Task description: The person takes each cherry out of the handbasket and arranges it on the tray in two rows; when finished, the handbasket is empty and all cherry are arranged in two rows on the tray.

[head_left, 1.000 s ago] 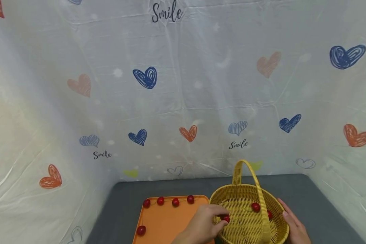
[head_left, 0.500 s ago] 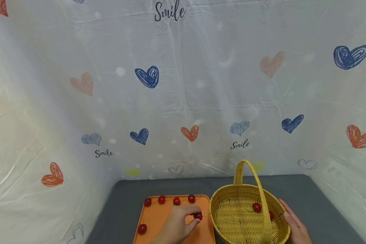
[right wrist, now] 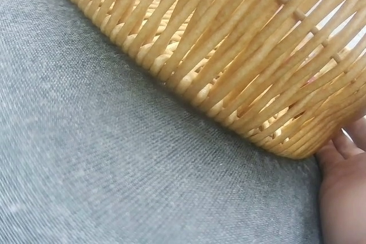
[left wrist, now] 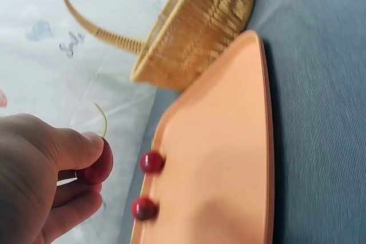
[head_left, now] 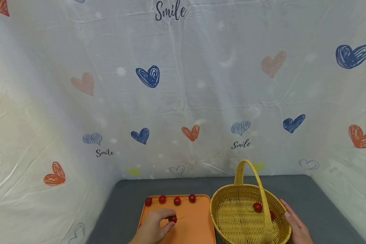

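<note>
My left hand (head_left: 152, 226) pinches a dark red cherry (head_left: 172, 219) between thumb and fingers over the orange tray (head_left: 192, 228). In the left wrist view, the cherry (left wrist: 98, 165) has a thin green stem (left wrist: 103, 118) rising past the thumb. Several more cherries lie along the tray's far edge, among them a cherry (head_left: 192, 198) near its right corner. My right hand (head_left: 298, 226) rests against the outer right side of the yellow woven basket (head_left: 218, 217), its fingers along the wall. Inside the basket lie a cherry (head_left: 257, 207) and another cherry (head_left: 272, 215) partly behind the handle.
The basket's tall handle (head_left: 263, 200) arches over its opening. Tray and basket stand side by side on a grey cloth-covered table (head_left: 320, 210). A pale curtain (head_left: 201, 84) with printed hearts encloses the back and sides.
My left hand has moved left with the cherry, from over the basket's left rim to above the tray. It now covers the cherry at the tray's left side. The right hand stays at the basket.
</note>
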`<state>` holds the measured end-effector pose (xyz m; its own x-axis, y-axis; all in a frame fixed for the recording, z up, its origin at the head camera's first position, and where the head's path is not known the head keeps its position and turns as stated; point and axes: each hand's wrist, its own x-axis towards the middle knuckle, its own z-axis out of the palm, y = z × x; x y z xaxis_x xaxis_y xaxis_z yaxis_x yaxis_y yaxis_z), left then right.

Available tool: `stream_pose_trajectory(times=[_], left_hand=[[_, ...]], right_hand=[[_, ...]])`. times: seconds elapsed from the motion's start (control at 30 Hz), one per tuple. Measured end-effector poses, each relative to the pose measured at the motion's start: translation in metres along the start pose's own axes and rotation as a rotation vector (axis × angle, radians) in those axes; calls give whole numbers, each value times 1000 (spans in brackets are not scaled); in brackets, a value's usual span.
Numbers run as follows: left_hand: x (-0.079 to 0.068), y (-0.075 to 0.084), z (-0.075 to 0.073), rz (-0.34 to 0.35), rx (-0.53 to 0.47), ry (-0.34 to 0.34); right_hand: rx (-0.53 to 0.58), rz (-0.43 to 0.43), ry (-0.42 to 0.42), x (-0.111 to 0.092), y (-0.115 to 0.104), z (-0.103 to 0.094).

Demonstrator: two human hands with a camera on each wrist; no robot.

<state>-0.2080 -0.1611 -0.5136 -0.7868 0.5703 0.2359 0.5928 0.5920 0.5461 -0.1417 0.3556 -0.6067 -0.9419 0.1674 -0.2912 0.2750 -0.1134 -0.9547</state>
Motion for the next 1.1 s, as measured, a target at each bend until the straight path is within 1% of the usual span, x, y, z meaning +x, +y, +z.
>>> stream_pose_trajectory(times=[0.07, 0.2, 0.3, 0.37, 0.47, 0.63, 0.83, 0.97, 1.1], left_hand=[[-5, -6, -5, -1, 42, 6], [-12, -16, -12, 38, 161, 30], [-15, -23, -14, 56, 203, 24], [-16, -27, -15, 56, 207, 9], [-17, -32, -14, 35, 218, -28], [-17, -47, -6, 6, 250, -103], [-16, -63, 5, -46, 190, -181], [-15, -68, 9, -72, 176, -204], [-14, -70, 9, -76, 175, -208]], right_hand=[[9, -8, 1, -1, 0, 0], [4, -25, 5, -2, 0, 0], [-10, -25, 9, -2, 0, 0], [-20, -20, 12, -2, 0, 1], [-29, -13, 12, -2, -1, 2], [-24, -15, 2, -2, 0, 3], [-13, -45, 19, -2, 2, 2], [-14, -21, 12, -1, 1, 2], [-20, -4, 2, 1, 0, 2]])
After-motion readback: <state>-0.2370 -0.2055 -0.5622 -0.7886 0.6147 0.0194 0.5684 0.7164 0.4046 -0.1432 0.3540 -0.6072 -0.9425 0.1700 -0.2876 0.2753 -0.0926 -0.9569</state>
